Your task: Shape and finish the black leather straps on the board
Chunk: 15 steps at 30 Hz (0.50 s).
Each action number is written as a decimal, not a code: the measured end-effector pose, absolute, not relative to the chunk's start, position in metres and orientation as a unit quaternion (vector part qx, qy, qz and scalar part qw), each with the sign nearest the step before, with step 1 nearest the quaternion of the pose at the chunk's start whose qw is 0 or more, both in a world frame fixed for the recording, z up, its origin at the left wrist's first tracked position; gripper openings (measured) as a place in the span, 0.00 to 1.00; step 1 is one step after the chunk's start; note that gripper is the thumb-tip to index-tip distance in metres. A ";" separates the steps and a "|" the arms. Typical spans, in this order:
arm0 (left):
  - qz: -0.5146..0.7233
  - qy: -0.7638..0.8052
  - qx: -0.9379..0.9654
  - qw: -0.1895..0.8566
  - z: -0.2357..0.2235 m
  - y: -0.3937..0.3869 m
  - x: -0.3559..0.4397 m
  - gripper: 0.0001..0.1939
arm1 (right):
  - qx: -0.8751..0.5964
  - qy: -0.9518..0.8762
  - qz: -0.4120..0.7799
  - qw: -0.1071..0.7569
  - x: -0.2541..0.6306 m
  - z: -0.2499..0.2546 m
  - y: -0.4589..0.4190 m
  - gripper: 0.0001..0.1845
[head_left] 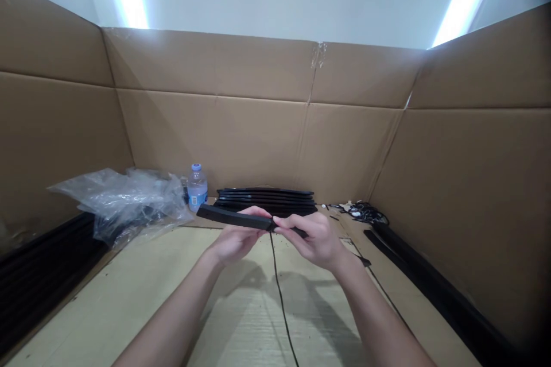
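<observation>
A long, slightly curved black strip (235,217) is held up in front of me above the work surface. My left hand (239,240) is closed around it from below, fingers behind and thumb underneath. At the strip's right end, the thumb and forefinger of my right hand (316,238) pinch together, almost touching the left fingertips. A bit of black shows below the right fingers; whether it belongs to the same strip I cannot tell. From about where the hands meet, a thin black cord (280,298) runs down toward me. The exact join between the fingers is hidden.
Behind my hands lies a stack of black strips (267,194). A water bottle (197,188) and clear plastic bags (133,200) stand left. More black strips (47,263) line the left side. Black cables (364,212) and long black pieces (426,281) lie right. Cardboard walls (215,131) enclose the surface.
</observation>
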<state>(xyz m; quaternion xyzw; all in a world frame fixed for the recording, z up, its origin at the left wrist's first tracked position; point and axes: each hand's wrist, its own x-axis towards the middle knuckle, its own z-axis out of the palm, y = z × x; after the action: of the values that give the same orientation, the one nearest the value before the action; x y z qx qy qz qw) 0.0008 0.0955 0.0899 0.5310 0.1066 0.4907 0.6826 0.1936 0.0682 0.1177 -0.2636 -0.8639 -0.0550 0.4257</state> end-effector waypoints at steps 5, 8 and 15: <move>0.489 0.099 0.505 0.704 0.097 0.093 -0.004 0.10 | -0.232 -0.864 -0.071 0.441 0.188 0.117 0.066 0.07; 0.451 0.106 0.516 0.720 0.100 0.091 -0.005 0.10 | -0.216 -0.863 -0.082 0.449 0.185 0.115 0.066 0.07; 0.418 0.163 0.526 0.723 0.105 0.091 -0.016 0.09 | -0.191 -0.856 -0.112 0.467 0.182 0.115 0.064 0.07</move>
<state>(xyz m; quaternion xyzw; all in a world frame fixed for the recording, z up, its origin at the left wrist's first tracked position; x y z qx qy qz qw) -0.0162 0.0908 0.1052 0.5260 0.1632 0.4177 0.7226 0.1820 0.0643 0.1153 -0.1915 -0.8560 -0.1121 0.4669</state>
